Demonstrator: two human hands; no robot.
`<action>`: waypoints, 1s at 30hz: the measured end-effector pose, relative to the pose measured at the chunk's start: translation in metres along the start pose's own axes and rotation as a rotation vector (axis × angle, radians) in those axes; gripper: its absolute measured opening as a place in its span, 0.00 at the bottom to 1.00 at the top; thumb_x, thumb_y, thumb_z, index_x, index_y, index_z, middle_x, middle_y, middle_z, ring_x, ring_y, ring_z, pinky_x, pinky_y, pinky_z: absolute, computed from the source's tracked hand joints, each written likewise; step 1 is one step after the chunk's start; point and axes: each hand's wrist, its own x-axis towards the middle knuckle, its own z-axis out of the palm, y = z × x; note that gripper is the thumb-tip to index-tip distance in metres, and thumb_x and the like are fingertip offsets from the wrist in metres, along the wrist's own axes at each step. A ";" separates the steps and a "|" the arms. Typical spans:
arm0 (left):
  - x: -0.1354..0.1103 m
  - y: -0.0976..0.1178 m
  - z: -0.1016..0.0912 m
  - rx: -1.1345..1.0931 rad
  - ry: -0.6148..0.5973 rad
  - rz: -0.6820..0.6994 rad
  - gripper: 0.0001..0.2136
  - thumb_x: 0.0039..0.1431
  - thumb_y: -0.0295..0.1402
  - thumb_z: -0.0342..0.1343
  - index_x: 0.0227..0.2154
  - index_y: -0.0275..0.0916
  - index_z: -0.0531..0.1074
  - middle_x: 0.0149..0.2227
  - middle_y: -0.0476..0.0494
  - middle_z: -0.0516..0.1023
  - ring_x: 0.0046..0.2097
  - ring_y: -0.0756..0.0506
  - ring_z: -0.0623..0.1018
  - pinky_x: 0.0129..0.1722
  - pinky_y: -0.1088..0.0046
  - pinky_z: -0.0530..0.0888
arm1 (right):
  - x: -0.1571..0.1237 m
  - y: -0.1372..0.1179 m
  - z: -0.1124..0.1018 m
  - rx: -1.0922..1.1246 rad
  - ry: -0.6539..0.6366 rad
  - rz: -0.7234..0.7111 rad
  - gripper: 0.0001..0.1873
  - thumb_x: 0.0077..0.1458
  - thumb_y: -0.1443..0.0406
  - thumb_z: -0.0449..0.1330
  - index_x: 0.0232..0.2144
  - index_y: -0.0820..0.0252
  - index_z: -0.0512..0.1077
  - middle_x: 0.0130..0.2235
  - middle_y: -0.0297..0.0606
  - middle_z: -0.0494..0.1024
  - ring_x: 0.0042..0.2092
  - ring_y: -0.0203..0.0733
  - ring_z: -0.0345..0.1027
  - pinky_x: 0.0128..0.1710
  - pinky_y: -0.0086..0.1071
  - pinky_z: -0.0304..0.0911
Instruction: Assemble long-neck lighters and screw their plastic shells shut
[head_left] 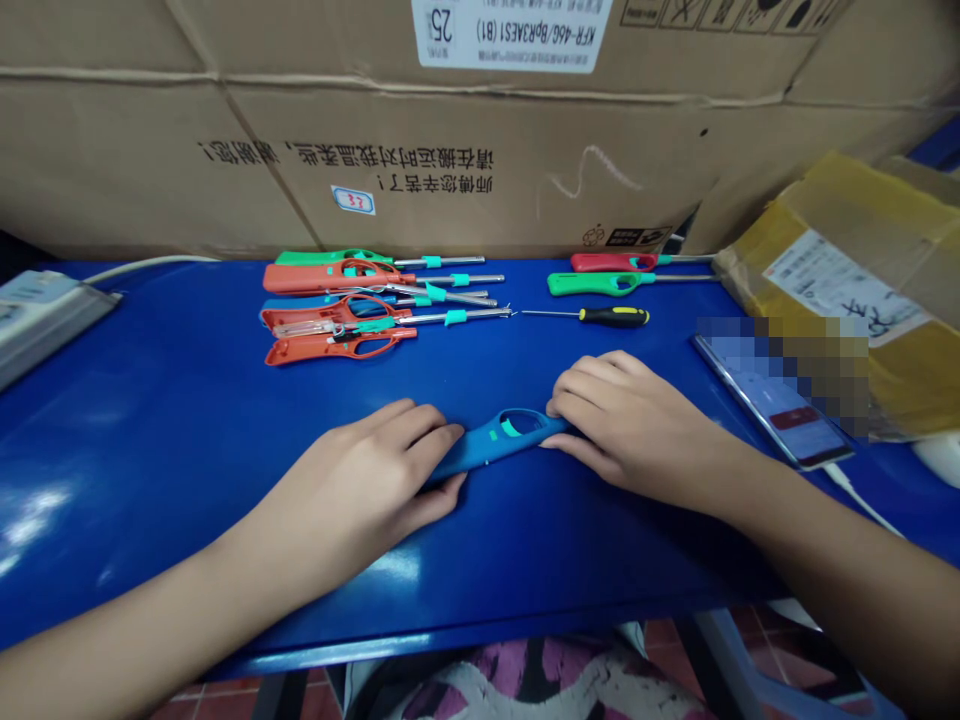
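A blue long-neck lighter (496, 442) lies flat on the blue table (172, 420), held between both hands. My left hand (367, 480) is closed on its left end, with the thumb under it and the fingers over it. My right hand (626, 425) covers the right end with its fingers curled down on it. The lighter's teal trigger shows in the gap between the hands.
Several orange, green and blue lighters (352, 305) lie in a pile at the back centre. A red lighter (615, 262) and a green lighter (600, 284) lie to the right. A small screwdriver (600, 316) lies beside them. A phone (772, 400) and a taped parcel (847, 290) lie at the right. Cardboard boxes (450, 130) stand behind.
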 end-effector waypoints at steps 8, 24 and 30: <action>0.008 -0.002 0.005 0.009 0.009 -0.020 0.16 0.71 0.36 0.49 0.52 0.31 0.73 0.42 0.37 0.77 0.43 0.37 0.78 0.41 0.56 0.79 | 0.002 0.001 0.003 0.065 -0.045 0.049 0.16 0.71 0.58 0.49 0.38 0.62 0.71 0.39 0.42 0.75 0.39 0.47 0.65 0.42 0.39 0.55; 0.008 0.002 0.004 -0.113 0.061 0.053 0.13 0.72 0.35 0.49 0.47 0.31 0.73 0.38 0.39 0.76 0.38 0.42 0.78 0.37 0.64 0.79 | 0.000 -0.001 0.005 0.179 0.114 -0.057 0.14 0.70 0.61 0.54 0.46 0.62 0.76 0.40 0.39 0.82 0.41 0.44 0.74 0.43 0.39 0.57; 0.007 0.005 0.003 -0.155 0.076 0.063 0.10 0.72 0.33 0.50 0.44 0.32 0.73 0.36 0.41 0.76 0.36 0.43 0.76 0.33 0.66 0.77 | -0.001 -0.003 0.003 0.248 0.167 -0.029 0.12 0.69 0.62 0.56 0.44 0.60 0.78 0.36 0.36 0.84 0.36 0.40 0.75 0.43 0.39 0.57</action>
